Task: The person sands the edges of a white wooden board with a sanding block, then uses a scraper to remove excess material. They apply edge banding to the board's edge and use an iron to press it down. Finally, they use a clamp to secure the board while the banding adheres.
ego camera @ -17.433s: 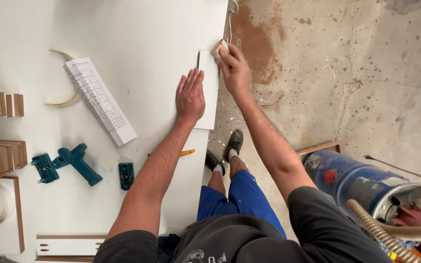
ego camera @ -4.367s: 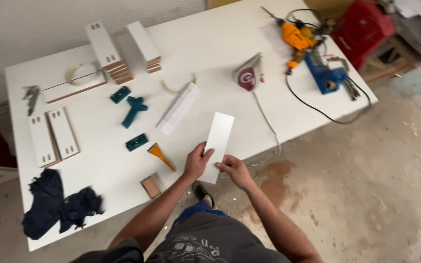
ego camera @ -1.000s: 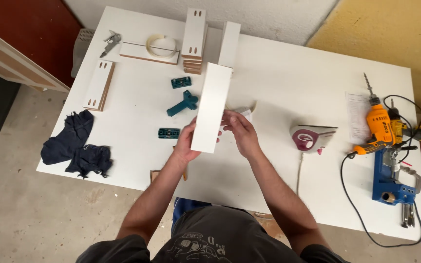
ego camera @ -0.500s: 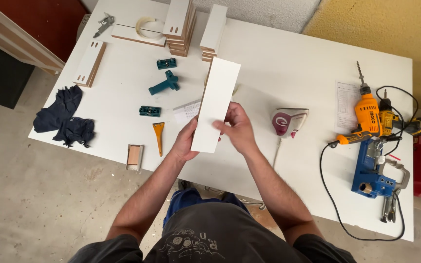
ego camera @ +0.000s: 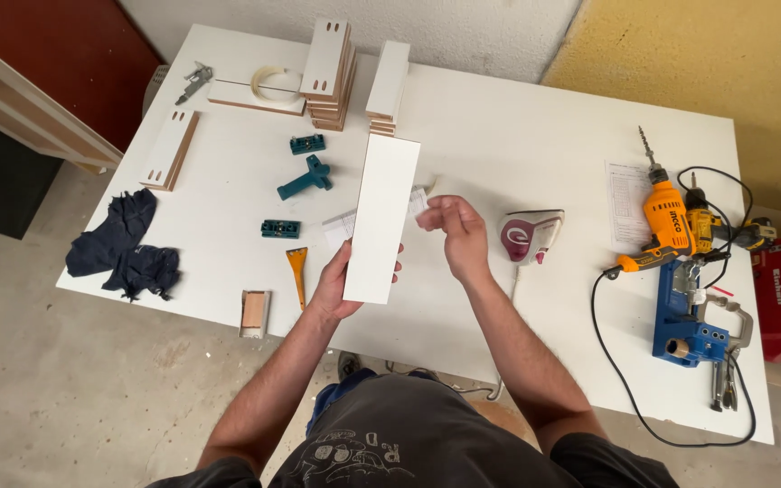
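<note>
My left hand (ego camera: 334, 287) grips the lower end of a long white board (ego camera: 381, 217) and holds it up above the white table (ego camera: 517, 136). My right hand (ego camera: 456, 233) is just right of the board, off its edge, fingers bent and pinched near a small white strip (ego camera: 419, 201). A folded paper sheet (ego camera: 340, 228) lies on the table under the board.
Stacks of white panels (ego camera: 329, 63) stand at the back. Teal clamps (ego camera: 304, 177), an orange scraper (ego camera: 297, 271), a small wood block (ego camera: 253, 311) and a dark cloth (ego camera: 124, 246) lie left. A clothes iron (ego camera: 531, 237), orange drill (ego camera: 664, 217) and blue jig (ego camera: 696, 325) lie right.
My right hand has come off the board and moved right. The left hand alone holds the board now. The view has shifted a little.
</note>
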